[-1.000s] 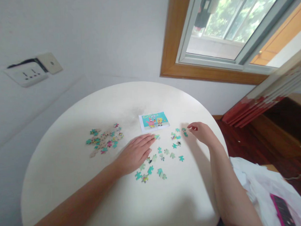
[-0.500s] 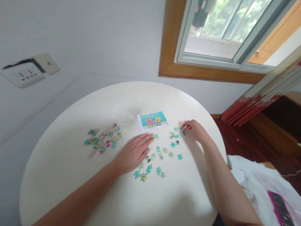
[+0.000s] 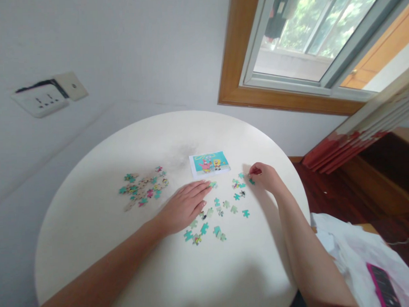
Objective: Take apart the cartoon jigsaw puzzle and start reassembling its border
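The right hand [image 3: 267, 178] sits further left than a second ago; its fingertips [image 3: 254, 171], then just short of the teal pieces [image 3: 251, 182], now curl down right at them, thumb tucked under.

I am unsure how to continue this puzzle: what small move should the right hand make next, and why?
Probably close the right hand on the teal piece and lift it: its fingertips rest at that piece, and the left hand lies flat beside other loose pieces.
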`<state>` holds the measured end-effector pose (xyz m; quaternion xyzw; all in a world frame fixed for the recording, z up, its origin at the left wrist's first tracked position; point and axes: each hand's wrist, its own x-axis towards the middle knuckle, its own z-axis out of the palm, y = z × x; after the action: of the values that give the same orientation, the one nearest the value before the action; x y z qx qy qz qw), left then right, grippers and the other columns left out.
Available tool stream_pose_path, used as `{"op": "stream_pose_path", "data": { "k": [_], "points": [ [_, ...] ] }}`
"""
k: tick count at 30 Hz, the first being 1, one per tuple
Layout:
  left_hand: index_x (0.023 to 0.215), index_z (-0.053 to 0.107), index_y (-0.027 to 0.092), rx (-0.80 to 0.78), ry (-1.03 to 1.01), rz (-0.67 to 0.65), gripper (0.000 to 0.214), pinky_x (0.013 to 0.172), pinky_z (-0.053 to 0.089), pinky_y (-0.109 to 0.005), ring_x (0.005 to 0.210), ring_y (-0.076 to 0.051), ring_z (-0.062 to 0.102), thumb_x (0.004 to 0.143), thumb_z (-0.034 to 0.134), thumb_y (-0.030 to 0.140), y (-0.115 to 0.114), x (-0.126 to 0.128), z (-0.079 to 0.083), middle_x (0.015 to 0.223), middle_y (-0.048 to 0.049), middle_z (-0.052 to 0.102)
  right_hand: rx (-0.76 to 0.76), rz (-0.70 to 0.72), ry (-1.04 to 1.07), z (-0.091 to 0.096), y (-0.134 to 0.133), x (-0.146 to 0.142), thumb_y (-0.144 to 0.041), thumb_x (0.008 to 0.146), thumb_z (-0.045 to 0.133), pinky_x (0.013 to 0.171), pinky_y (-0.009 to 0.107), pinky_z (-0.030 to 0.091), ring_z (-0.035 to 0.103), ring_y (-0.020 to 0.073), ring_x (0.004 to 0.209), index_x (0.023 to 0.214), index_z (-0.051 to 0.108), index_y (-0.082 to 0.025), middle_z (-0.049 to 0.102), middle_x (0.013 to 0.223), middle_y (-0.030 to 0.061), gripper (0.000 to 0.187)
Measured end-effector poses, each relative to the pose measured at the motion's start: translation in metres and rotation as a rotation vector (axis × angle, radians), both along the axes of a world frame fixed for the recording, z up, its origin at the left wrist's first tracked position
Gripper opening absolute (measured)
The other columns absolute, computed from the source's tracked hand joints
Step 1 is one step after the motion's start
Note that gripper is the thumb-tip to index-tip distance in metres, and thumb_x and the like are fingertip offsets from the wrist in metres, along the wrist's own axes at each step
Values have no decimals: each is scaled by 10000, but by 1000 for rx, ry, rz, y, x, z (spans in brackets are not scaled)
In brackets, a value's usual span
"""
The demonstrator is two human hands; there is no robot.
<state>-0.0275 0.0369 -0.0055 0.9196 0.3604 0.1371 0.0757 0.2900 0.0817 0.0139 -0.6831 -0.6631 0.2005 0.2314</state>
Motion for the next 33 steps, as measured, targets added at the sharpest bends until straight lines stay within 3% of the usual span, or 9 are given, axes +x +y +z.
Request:
{"op": "stream_pose_path", "data": {
  "k": [8, 17, 23, 33],
  "points": [
    [1414, 413, 243, 11, -8, -8, 439, 1150, 273, -366, 1370, -187, 354, 999, 314, 348, -1, -1, 0, 1482, -17, 423, 4, 23, 51, -8, 3, 2, -152, 703, 540, 626, 211, 444, 610, 129, 672, 777, 619, -184, 662, 728, -3, 113],
    [1412, 417, 224, 19, 26, -6, 441, 1150, 268, -371, 1376, -188, 343, 1001, 311, 343, 0, -1, 1, 1496, -18, 402, 67, -43, -122, -12, 5, 4, -232, 765, 615, 690, 240, 429, 571, 138, 702, 993, 685, -148, 624, 807, 38, 253],
    [1423, 398, 240, 8, 21, -4, 445, 1152, 261, -365, 1382, -183, 334, 1004, 300, 352, -1, -1, 0, 1504, -10, 388, 88, -15, -227, -9, 5, -2, -208, 819, 591, 708, 222, 424, 573, 124, 699, 920, 742, -162, 616, 867, 62, 188],
    [1405, 422, 225, 10, 33, -4, 437, 1149, 262, -371, 1383, -186, 331, 999, 323, 350, 0, -1, 0, 1494, -24, 404, 142, -40, -337, -5, 4, -7, -188, 862, 504, 680, 244, 383, 575, 149, 705, 803, 737, -167, 628, 819, 72, 241]
  ]
}}
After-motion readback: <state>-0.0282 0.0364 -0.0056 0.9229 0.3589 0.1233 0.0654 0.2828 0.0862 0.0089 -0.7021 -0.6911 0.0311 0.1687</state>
